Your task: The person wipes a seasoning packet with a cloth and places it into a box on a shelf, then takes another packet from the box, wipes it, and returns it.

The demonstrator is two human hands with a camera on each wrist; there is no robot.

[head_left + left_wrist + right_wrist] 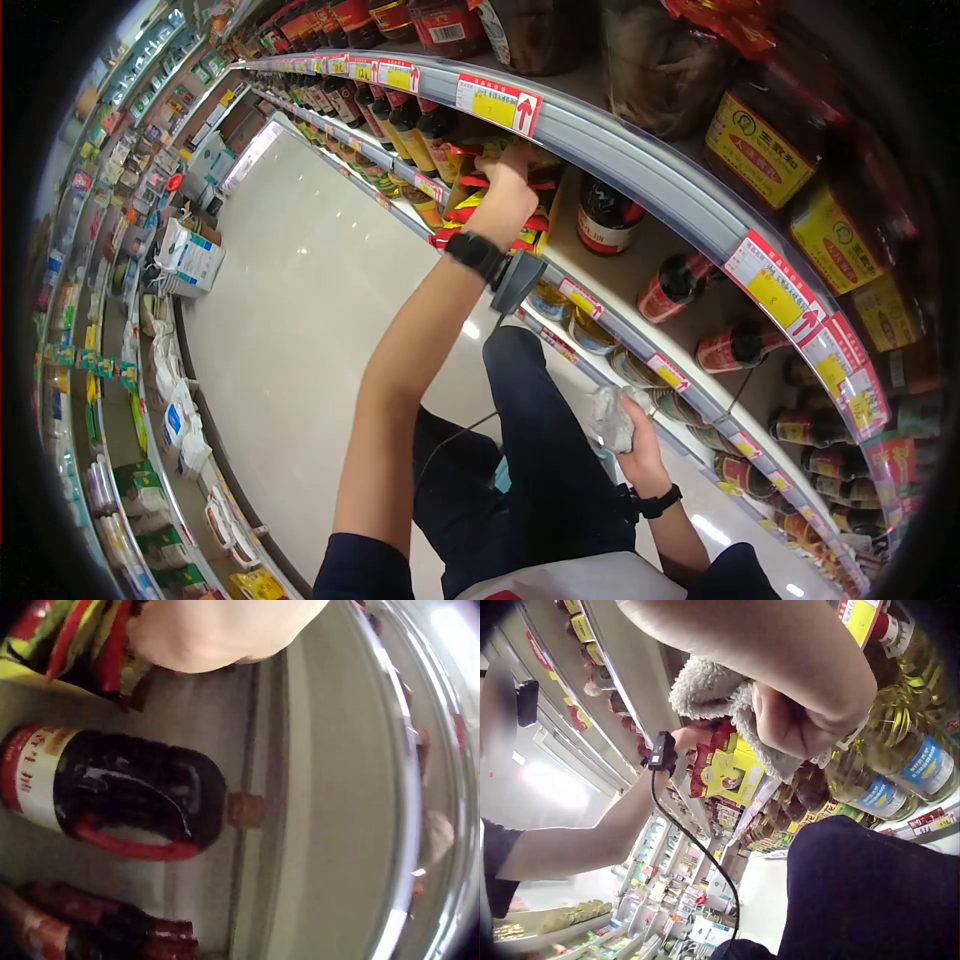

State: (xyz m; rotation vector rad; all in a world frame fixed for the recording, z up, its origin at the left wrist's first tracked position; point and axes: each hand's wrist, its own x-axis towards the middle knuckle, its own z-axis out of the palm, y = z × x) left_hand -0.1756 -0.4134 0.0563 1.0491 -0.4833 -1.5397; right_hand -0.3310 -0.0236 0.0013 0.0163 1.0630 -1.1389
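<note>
My left hand reaches into the middle shelf, at a yellow display box of red and yellow packets. In the left wrist view that hand lies right beside the packets; its fingertips are hidden, and I cannot tell whether they grip one. A large dark sauce bottle with a red handle stands close by. Lower down, my right hand holds a crumpled grey cloth. The right wrist view shows curled fingers around this fluffy cloth.
A shelf edge with price tags runs just above my left hand. More sauce bottles stand to the right, and oil bottles sit lower. A cable hangs from the left wrist camera. Across the aisle floor are stocked shelves.
</note>
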